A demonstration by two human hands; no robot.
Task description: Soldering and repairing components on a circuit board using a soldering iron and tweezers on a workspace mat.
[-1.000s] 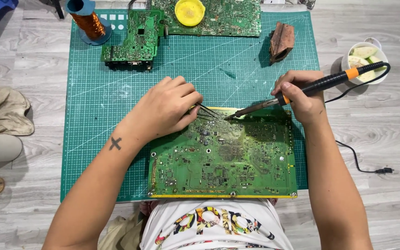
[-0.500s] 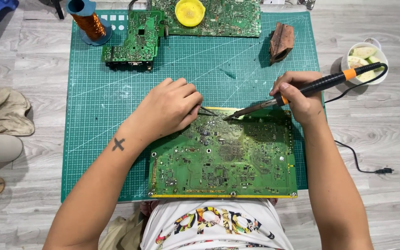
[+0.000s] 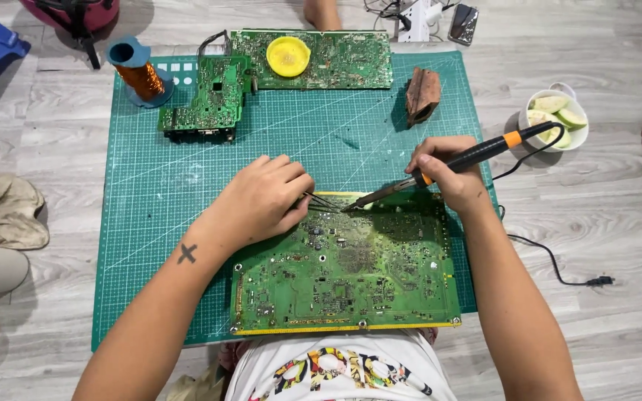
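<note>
A large green board (image 3: 343,271) lies at the near edge of the green mat (image 3: 187,186), which is spread on the floor. The left hand (image 3: 265,199) rests on the board's far-left corner, fingers curled shut around thin tweezers (image 3: 322,200) whose tips point right along the board's far edge. The right hand (image 3: 451,171) sits at the board's far-right corner, closed around the black, orange-banded handle of a soldering iron (image 3: 447,165). The iron slants down to the left, and its tip meets the board's far edge just beside the tweezer tips.

Beyond the board, toward the mat's far-left part, lies a smaller board (image 3: 206,100). Behind that, along the mat's far edge, a long board (image 3: 336,63) carries a round yellow tin (image 3: 288,56); what is in it cannot be made out. Left of the smaller board stands a spool (image 3: 139,74) of copper wire on a blue core. Beyond the board's far-right corner a brown block (image 3: 423,95) lies on the mat.

Off the mat, right of the board, a white bowl (image 3: 533,119) holds pale green fruit slices (image 3: 559,111). The iron's cord (image 3: 551,256) trails over the floor there.
</note>
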